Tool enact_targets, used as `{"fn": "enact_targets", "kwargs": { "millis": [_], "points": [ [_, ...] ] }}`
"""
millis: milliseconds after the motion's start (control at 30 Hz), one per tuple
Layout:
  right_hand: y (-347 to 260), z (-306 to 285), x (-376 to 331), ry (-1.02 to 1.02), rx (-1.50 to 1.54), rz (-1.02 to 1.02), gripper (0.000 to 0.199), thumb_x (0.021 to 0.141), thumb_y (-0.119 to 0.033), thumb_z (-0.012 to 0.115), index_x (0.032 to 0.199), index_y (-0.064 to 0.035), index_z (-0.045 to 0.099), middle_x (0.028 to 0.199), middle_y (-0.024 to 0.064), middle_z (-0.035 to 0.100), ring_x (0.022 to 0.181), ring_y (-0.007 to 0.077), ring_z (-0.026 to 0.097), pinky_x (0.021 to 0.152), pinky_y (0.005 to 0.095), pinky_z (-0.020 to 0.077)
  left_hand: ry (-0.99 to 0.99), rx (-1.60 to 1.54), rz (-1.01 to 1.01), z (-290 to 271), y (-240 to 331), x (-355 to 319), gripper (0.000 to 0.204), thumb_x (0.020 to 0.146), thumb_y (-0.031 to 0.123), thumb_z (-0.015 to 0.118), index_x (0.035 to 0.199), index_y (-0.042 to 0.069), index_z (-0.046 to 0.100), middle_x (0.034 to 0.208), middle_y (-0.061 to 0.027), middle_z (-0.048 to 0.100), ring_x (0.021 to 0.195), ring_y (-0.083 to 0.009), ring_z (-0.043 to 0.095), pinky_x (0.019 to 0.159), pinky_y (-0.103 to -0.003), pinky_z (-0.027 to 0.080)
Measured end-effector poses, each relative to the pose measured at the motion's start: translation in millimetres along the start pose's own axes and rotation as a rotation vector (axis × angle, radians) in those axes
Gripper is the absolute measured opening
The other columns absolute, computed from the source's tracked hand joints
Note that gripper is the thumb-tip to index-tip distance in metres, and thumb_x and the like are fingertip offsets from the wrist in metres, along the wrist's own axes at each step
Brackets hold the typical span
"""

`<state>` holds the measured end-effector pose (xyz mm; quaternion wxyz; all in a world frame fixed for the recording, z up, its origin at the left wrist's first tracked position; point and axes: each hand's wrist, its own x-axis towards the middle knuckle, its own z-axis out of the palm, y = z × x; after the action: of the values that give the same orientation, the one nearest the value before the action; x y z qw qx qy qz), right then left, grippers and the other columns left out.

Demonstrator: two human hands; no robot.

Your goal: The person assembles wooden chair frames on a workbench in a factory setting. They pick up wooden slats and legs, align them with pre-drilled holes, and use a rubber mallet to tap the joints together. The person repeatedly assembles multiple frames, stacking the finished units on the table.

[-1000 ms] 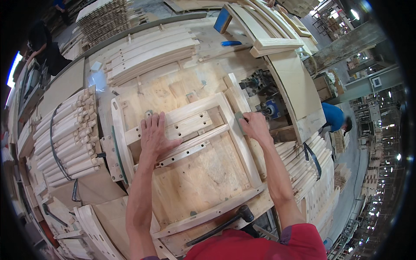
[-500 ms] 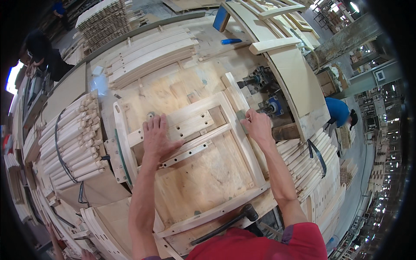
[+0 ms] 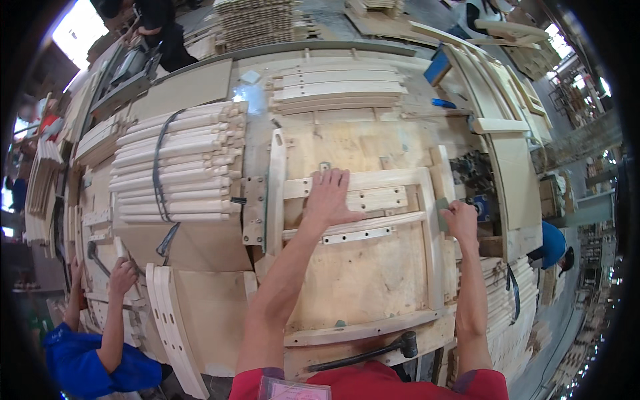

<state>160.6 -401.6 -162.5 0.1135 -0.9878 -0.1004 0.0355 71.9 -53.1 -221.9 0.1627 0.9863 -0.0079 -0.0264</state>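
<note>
A pale wooden chair frame [image 3: 432, 267] lies on a plywood jig board [image 3: 360, 280], with slats across its middle. My left hand [image 3: 328, 200] rests flat on the upper drilled rail, its fingers spread and the thumb stretched toward the right. At the frame's right side my right hand [image 3: 460, 223] is closed beside a small greenish pad [image 3: 443, 207] near the clamp [image 3: 480, 207]; whatever its curled fingers grip is hidden. Left of the frame stands a loose-looking slotted side piece [image 3: 275, 190] against a green-edged metal stop.
A black mallet [image 3: 400, 345] lies along the near edge. Strapped wooden spindles [image 3: 177, 167] are stacked at left, curved slats [image 3: 337, 90] at the back. A blue-handled tool [image 3: 443, 103] lies back right. A co-worker in blue [image 3: 100, 360] works at lower left.
The view has swung left, so the bench sits further right and the co-worker in blue shows at lower left. Both my hands keep their places on and beside the frame.
</note>
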Motion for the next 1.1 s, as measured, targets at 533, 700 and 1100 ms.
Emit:
{"fn": "enact_targets", "kwargs": {
  "millis": [533, 700, 1100],
  "points": [
    [-17, 10, -4, 0.001, -0.022, 0.074, 0.023, 0.084, -0.019, 0.075, 0.087, 0.0021, 0.064, 0.086, 0.0276, 0.067, 0.089, 0.048, 0.065, 0.076, 0.0531, 0.051, 0.051, -0.008, -0.007, 2, -6, -6, 0.115, 0.065, 0.073, 0.073, 0.146, -0.003, 0.043, 0.136, -0.0189, 0.049, 0.132, -0.0336, 0.043, 0.114, -0.056, 0.026],
    [-10, 10, -3, 0.004, -0.03, 0.053, 0.023, 0.084, -0.016, 0.073, 0.085, 0.0032, 0.061, 0.086, 0.0286, 0.066, 0.09, 0.0504, 0.063, 0.076, 0.0544, 0.0493, 0.073, -0.02, 0.015, 4, -5, -4, 0.116, 0.065, 0.074, 0.073, 0.146, -0.003, 0.043, 0.136, -0.0193, 0.048, 0.132, -0.0348, 0.042, 0.114, -0.056, 0.026],
    [-100, -15, -10, -0.124, 1.078, -0.082, 0.016, 0.096, -0.021, 0.073, 0.093, -0.0057, 0.069, 0.076, -0.0042, 0.062, 0.066, 0.0055, 0.055, 0.059, 0.0232, 0.044, 0.028, -1.314, -0.022, -21, 10, -31, 0.082, 0.087, 0.062, 0.067, 0.139, 0.001, 0.049, 0.128, -0.0173, 0.059, 0.104, -0.0203, 0.061, 0.095, -0.041, 0.049]
  ]
}}
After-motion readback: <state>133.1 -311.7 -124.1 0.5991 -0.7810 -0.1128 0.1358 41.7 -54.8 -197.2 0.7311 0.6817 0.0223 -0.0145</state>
